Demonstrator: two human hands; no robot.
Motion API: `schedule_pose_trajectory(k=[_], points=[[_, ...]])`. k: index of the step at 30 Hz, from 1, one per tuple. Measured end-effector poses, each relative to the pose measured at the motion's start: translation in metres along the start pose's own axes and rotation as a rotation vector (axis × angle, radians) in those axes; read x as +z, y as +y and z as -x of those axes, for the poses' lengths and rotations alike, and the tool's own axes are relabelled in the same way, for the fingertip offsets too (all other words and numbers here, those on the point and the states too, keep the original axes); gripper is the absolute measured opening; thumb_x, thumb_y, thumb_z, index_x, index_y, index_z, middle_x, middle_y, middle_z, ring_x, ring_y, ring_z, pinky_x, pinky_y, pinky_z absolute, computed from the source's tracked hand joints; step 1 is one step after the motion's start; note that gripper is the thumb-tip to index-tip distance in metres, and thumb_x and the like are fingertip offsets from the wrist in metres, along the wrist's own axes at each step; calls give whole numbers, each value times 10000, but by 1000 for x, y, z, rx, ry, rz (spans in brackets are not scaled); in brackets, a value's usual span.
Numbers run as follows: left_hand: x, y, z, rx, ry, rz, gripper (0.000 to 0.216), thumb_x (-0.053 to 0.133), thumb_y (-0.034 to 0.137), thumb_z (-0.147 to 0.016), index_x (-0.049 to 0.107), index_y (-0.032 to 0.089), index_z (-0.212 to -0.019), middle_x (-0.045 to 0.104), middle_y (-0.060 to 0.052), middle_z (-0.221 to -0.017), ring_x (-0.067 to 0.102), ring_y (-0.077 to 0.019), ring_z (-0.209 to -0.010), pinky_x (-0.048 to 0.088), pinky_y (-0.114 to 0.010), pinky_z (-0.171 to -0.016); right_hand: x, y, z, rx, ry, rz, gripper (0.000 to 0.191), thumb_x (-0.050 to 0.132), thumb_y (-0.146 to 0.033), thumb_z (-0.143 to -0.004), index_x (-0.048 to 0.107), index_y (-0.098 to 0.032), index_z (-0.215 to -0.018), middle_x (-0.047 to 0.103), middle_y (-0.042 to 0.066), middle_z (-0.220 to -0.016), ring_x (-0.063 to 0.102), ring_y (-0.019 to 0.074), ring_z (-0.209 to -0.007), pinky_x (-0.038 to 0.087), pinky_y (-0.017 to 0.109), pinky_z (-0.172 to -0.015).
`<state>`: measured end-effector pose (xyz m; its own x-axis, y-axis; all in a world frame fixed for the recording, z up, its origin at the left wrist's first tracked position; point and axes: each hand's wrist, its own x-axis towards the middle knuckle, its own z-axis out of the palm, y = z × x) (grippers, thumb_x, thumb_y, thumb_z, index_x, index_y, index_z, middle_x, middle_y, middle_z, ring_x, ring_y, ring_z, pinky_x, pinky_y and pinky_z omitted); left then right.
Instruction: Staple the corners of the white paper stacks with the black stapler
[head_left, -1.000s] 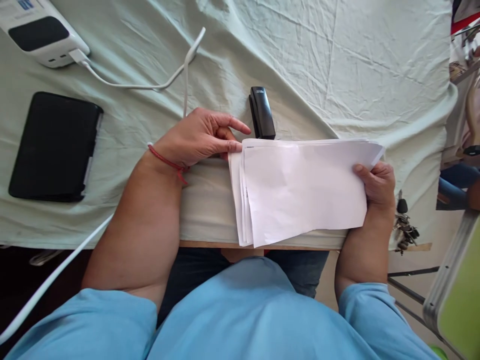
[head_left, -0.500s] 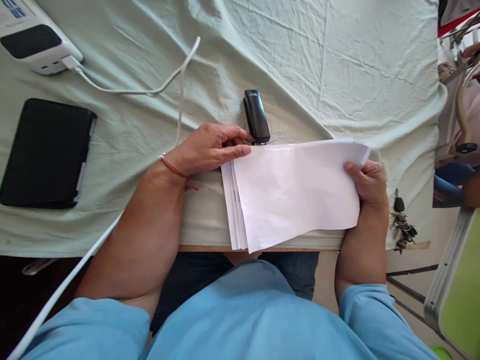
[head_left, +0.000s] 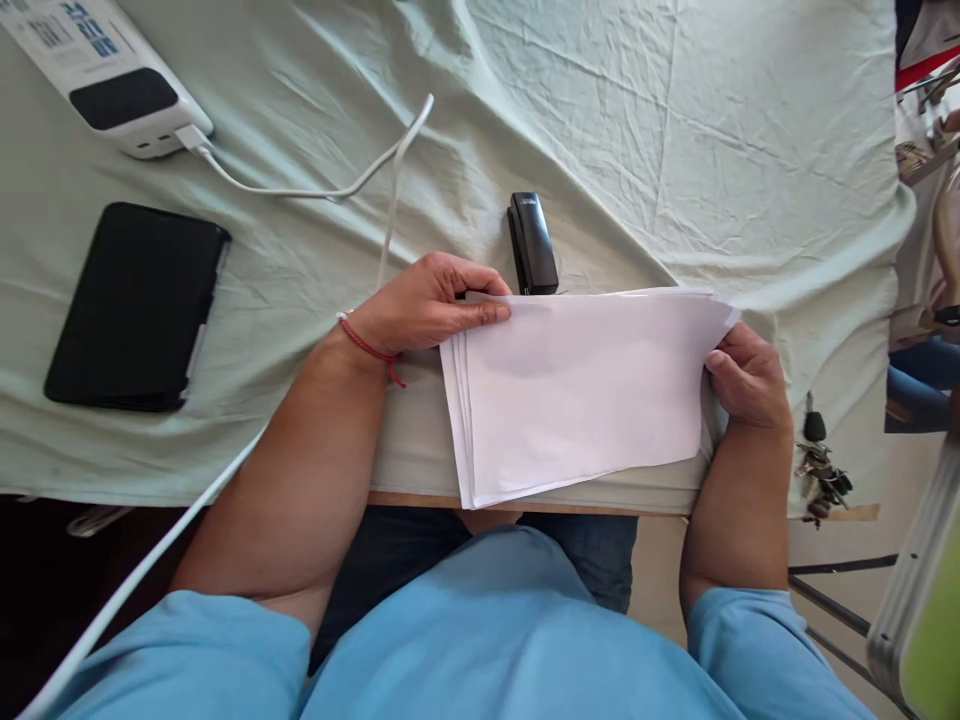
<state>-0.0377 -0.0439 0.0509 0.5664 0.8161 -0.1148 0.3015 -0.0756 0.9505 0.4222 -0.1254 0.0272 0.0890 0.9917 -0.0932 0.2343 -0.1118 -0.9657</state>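
A stack of white paper sheets [head_left: 585, 390] lies at the near edge of the table, slightly fanned at its left side. My left hand [head_left: 431, 305], a red thread round its wrist, pinches the stack's upper left corner with closed fingers. My right hand [head_left: 746, 380] grips the stack's right edge, thumb on top. A black stapler [head_left: 532, 244] lies just behind the sheets, close to my left fingertips and not touching them.
A pale green cloth [head_left: 675, 130] covers the table. A black case [head_left: 135, 305] lies at the left. A white power strip [head_left: 105, 75] with a white cable [head_left: 330, 190] sits at the far left. Keys [head_left: 819, 465] hang at the right edge.
My left hand has closed on the stack's upper left corner. The fanned sheets have drawn closer together, and my right hand has slid to the outer right edge.
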Motion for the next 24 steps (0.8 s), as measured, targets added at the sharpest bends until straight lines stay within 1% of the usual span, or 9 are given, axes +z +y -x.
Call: schedule_pose_trajectory(k=[3, 5, 8, 10, 13, 15, 19, 22, 24], points=[[1, -2, 2, 1, -17, 104, 313, 858, 484, -922, 896, 178, -975, 838, -54, -923, 780, -247, -898, 595, -310, -800, -1, 2, 7, 88, 17, 9, 585, 1178, -586, -580, 849, -223, -899, 848, 41, -913, 772, 215, -806, 680, 349, -715], [3, -6, 2, 13, 5, 188, 327, 922, 472, -921, 907, 184, -1074, 837, -51, -943, 787, -231, -897, 605, -294, -784, 3, 2, 11, 93, 146, -23, 581, 1201, -478, -520, 834, -240, -903, 837, 14, -875, 751, 202, -776, 682, 344, -685], [8, -13, -1, 58, 101, 368, 580, 1039, 464, -879, 846, 221, -1369, 822, -27, -958, 770, -180, -839, 605, -250, -719, 14, -1, 10, -19, 403, -134, 597, 1174, -408, -537, 834, -286, -1013, 848, -6, -933, 801, 228, -921, 742, 378, -818], [13, -16, -5, 87, 155, 473, 752, 1094, 513, -846, 782, 236, -1471, 836, -31, -1009, 819, -209, -908, 671, -278, -775, 22, -6, 6, -104, 518, -210, 591, 1151, -390, -556, 823, -297, -1039, 856, -9, -986, 830, 246, -1052, 760, 418, -957], [23, -16, -8, 108, 140, 524, 745, 1108, 625, -829, 801, 224, -1376, 875, -73, -1139, 879, -329, -1175, 754, -423, -1010, 30, -14, -2, -204, 615, -276, 501, 1124, -401, -605, 795, -302, -969, 875, 1, -1049, 832, 270, -1224, 731, 482, -1160], [30, -13, -8, 95, 93, 509, 698, 1099, 663, -830, 834, 213, -1292, 894, -93, -1192, 872, -376, -1272, 756, -479, -1089, 33, -16, -5, -252, 654, -284, 476, 1114, -420, -618, 785, -292, -938, 878, 16, -1066, 824, 273, -1275, 700, 486, -1235], [39, -5, -5, 49, 110, 457, 640, 1113, 650, -795, 894, 186, -1177, 925, -121, -1243, 878, -393, -1261, 757, -531, -1108, 33, -9, -3, -241, 608, -260, 550, 1126, -498, -590, 793, -293, -978, 867, 4, -1041, 832, 252, -1195, 718, 431, -1137], [42, -2, -3, 61, 192, 468, 520, 1113, 602, -790, 916, 206, -1064, 933, -120, -1274, 863, -374, -1307, 714, -559, -1205, 29, -1, 1, -157, 419, -221, 728, 1135, -648, -547, 822, -313, -1112, 867, 23, -1041, 839, 259, -1113, 723, 396, -948], [43, -2, -2, 45, 264, 497, 519, 1085, 635, -806, 913, 218, -1061, 934, -113, -1263, 851, -365, -1336, 716, -543, -1199, 28, 0, 2, -71, 294, -165, 855, 1141, -699, -484, 828, -340, -1194, 879, 41, -1087, 849, 297, -1122, 728, 420, -886]])
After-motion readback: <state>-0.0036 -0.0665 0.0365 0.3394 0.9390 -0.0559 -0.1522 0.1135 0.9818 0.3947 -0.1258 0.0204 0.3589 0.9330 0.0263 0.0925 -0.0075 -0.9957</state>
